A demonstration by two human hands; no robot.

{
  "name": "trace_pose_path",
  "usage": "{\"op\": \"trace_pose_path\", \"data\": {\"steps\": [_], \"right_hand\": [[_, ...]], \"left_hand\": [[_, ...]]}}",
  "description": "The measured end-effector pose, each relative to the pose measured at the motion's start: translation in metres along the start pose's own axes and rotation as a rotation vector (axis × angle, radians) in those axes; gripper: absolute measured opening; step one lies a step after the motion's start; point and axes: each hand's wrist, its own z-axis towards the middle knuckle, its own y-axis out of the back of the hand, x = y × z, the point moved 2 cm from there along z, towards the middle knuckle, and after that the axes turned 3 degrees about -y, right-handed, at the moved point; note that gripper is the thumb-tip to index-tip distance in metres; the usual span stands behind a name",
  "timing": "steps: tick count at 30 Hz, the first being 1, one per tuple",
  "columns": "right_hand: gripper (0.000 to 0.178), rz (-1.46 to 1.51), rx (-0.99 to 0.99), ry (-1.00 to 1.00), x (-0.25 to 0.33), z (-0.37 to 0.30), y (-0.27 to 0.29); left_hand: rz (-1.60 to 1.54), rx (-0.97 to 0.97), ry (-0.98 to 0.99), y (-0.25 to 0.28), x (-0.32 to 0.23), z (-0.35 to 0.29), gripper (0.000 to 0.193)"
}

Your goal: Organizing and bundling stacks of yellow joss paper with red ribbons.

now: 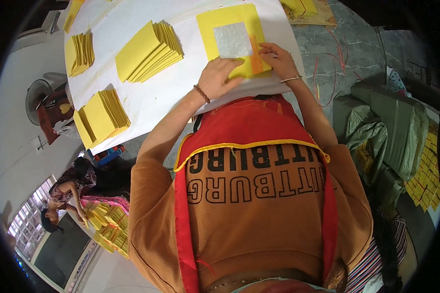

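A yellow paper sheet or stack lies before me on a white-covered table. It bears a silver foil square and, to the right of that, an upright orange strip. My left hand rests over the paper's lower left corner, its fingers stretched toward the right and the thumb apart. At the lower right edge is my right hand, fingers bent loosely over the orange strip's side with a gap to the thumb. Neither hand visibly grips anything. Whether the paper is one sheet or several, I cannot tell.
Fanned bundles of folded yellow paper lie left on the table, with smaller ones near its left edge. Red strings litter the floor at right, near green-grey wrapped bales. A person handles yellow bundles at lower left.
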Motion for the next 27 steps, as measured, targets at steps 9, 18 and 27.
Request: {"op": "trace_pose_path", "data": {"steps": [9,18,27], "right_hand": [[0.03,0.231,-0.152,-0.132,0.02,0.002,0.014],[0.028,0.316,-0.127,-0.149,-0.006,-0.013,0.026],[0.027,0.335,-0.148,-0.161,-0.007,-0.012,0.027]], "left_hand": [[0.174,0.078,-0.088,-0.005,0.009,0.0,0.048],[0.316,0.025,-0.148,-0.008,0.006,-0.001,0.05],[0.148,0.033,-0.16,0.001,0.012,0.004,0.045]]}}
